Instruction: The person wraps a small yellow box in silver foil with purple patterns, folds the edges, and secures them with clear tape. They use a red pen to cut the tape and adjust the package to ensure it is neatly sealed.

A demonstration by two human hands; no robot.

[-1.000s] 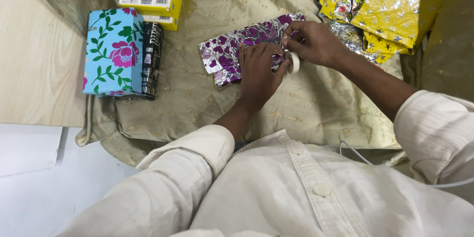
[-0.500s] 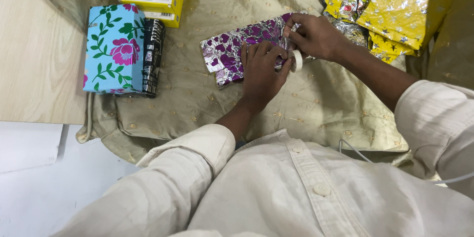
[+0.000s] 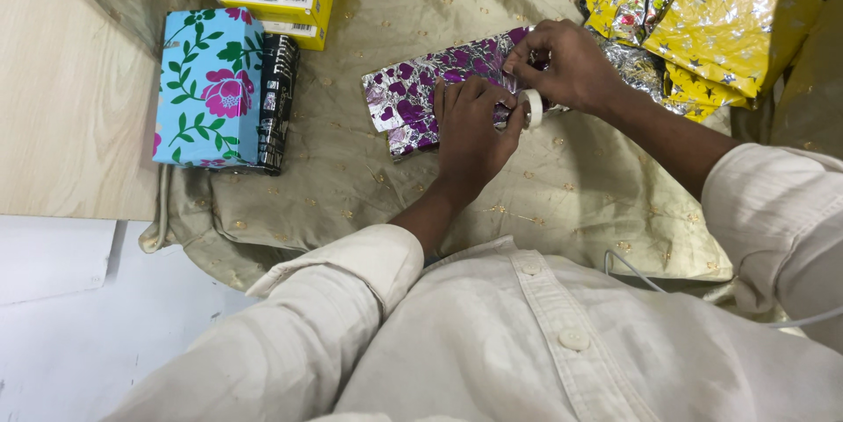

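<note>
Pressure from the left hand, flat and open, kept the purple-and-silver foil-wrapped parcel pinned on the olive cloth right of the blue floral box. The right hand pinched the foil edge with a small white tape roll just beside it; slippery foil might have sprung open, or the tape creased.

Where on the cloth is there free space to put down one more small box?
The widest bare patch of the olive cloth lies below the purple foil parcel, between the blue floral box and the left hand. Another lies below the right hand, near the tape roll. The top right is crowded with yellow foil sheets.
</note>
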